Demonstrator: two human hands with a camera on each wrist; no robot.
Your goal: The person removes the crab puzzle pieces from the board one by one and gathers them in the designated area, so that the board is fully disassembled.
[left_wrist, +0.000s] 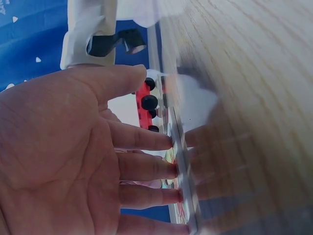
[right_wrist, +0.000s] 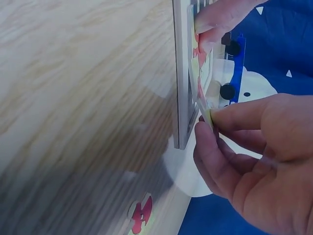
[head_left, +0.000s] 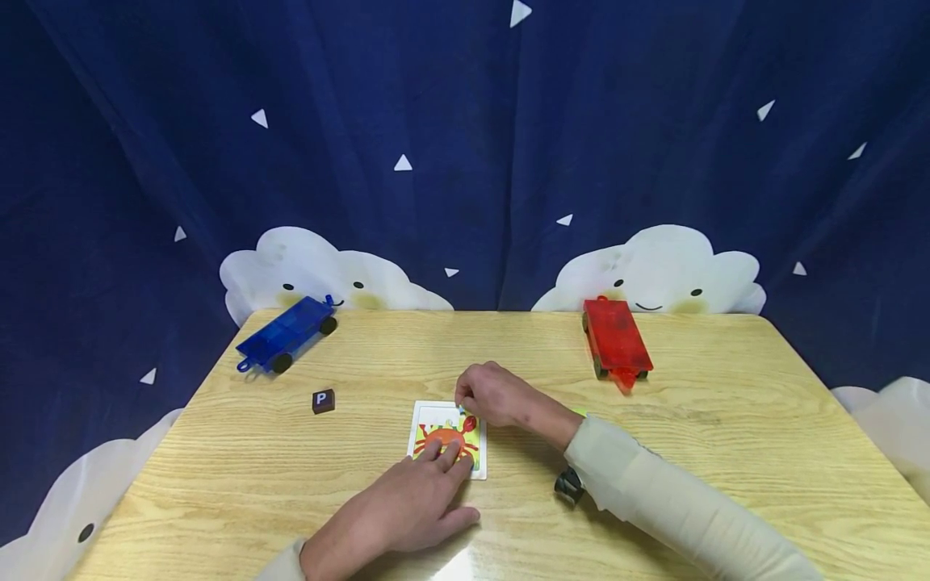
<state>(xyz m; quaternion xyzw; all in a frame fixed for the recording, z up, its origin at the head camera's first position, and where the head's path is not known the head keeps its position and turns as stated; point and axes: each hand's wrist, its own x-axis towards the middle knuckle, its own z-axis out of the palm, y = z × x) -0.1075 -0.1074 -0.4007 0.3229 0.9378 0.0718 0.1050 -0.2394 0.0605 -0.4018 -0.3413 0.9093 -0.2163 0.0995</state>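
A crab puzzle (head_left: 445, 436) in a white frame lies on the table, its picture part filled, with a pale bare area at the top. My left hand (head_left: 414, 502) rests its outstretched fingertips on the lower part of the puzzle; in the left wrist view the fingers (left_wrist: 146, 170) are straight against it. At the upper right corner, my right hand (head_left: 496, 395) pinches a puzzle piece (right_wrist: 209, 118) between thumb and fingers. That piece tilts up at the frame's edge. A loose red-patterned puzzle piece (right_wrist: 141, 215) lies apart on the table.
A blue toy wagon (head_left: 286, 332) stands at the back left, and a red toy wagon (head_left: 617, 337) at the back right. Left of the puzzle sits a small dark block (head_left: 323, 401) marked P. Behind the table hangs a dark blue curtain (head_left: 465, 121).
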